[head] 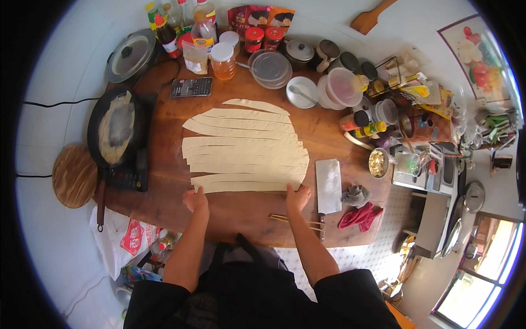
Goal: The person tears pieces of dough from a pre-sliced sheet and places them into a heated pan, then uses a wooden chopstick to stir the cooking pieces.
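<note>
A flat sheet of dough, cut crosswise into long strips, lies on the wooden table. My left hand pinches the left end of the strip nearest me. At that strip's right end, my right hand has its thumb and fingers on the dough. A cleaver rests flat to the right of the sheet. Wooden chopsticks lie partly beneath my right forearm. On the left, a black frying pan holding a strip-like piece of dough stands on an induction cooker.
A phone, a honey-coloured jar and a white bowl stand beyond the dough. To the right are a bowl of garlic cloves, a grey cloth and a red cloth. A round wooden board is at far left.
</note>
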Action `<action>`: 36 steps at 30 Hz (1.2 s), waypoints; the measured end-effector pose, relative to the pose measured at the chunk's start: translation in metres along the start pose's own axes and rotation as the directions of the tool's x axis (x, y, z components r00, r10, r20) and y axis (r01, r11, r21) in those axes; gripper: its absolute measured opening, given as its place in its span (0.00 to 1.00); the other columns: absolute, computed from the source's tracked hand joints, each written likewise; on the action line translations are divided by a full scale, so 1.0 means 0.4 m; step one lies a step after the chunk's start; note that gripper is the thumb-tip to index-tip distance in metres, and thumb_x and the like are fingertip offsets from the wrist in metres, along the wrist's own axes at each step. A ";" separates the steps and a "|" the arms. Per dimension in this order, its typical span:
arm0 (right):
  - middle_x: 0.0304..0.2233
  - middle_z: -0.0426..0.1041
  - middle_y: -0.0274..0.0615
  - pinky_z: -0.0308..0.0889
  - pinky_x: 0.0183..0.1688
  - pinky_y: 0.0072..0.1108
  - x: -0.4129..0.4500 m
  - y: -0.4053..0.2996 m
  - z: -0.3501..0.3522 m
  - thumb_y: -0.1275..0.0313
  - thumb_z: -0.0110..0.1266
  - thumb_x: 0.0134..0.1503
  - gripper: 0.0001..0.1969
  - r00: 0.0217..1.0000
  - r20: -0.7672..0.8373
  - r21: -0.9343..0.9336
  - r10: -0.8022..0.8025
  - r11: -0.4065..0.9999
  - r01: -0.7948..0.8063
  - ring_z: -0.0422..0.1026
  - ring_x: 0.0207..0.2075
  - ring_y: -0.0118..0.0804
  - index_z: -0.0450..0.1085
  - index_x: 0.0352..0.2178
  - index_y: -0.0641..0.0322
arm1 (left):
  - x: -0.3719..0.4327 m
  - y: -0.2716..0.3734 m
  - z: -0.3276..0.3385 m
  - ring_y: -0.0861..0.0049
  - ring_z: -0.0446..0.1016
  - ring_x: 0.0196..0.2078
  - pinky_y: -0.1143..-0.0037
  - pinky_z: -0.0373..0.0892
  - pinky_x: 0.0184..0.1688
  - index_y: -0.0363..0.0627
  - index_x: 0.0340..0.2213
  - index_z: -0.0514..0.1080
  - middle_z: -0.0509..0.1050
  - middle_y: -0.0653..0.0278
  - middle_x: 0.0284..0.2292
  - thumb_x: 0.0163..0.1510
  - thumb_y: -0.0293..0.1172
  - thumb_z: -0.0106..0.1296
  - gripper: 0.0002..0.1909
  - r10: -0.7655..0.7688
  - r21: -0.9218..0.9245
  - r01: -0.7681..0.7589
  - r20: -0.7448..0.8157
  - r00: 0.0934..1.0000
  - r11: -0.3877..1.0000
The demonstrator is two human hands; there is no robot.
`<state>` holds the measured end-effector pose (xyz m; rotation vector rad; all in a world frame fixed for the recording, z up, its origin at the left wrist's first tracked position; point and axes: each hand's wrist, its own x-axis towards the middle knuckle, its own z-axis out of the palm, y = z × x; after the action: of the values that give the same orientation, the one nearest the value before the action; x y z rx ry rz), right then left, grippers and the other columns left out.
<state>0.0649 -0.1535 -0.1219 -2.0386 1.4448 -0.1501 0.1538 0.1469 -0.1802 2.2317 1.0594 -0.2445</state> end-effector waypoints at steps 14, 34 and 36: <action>0.21 0.73 0.40 0.67 0.32 0.29 0.012 0.030 0.050 0.66 0.63 0.42 0.13 0.975 -0.092 0.145 0.203 0.971 -0.189 0.71 0.24 0.38 0.71 0.26 0.62 | 0.004 0.015 0.000 0.71 0.74 0.30 0.70 0.70 0.33 0.39 0.33 0.72 0.75 0.61 0.27 0.44 0.32 0.58 0.14 -0.067 -0.279 0.093 0.100 0.993 0.956; 0.33 0.73 0.47 0.69 0.32 0.30 -0.718 -0.560 -0.252 0.75 0.49 0.52 0.11 0.119 0.605 0.680 -0.787 0.589 0.437 0.73 0.31 0.48 0.68 0.38 0.62 | 0.073 -0.027 -0.104 0.71 0.74 0.34 0.68 0.69 0.44 0.42 0.30 0.71 0.75 0.63 0.30 0.53 0.32 0.50 0.07 0.273 -0.351 0.926 0.913 0.305 0.139; 0.32 0.73 0.46 0.69 0.32 0.30 -0.736 -0.578 -0.273 0.75 0.50 0.51 0.11 -0.064 0.593 0.664 -0.803 0.442 0.604 0.73 0.30 0.47 0.68 0.38 0.63 | 0.076 -0.023 -0.143 0.71 0.74 0.34 0.68 0.69 0.44 0.42 0.30 0.71 0.75 0.63 0.29 0.53 0.32 0.49 0.07 0.138 -0.318 0.946 0.936 0.323 -0.053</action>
<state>0.0897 0.1071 0.1673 -1.9189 -0.4676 0.3356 0.1610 0.2059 -0.1532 0.1177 0.9596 -0.6289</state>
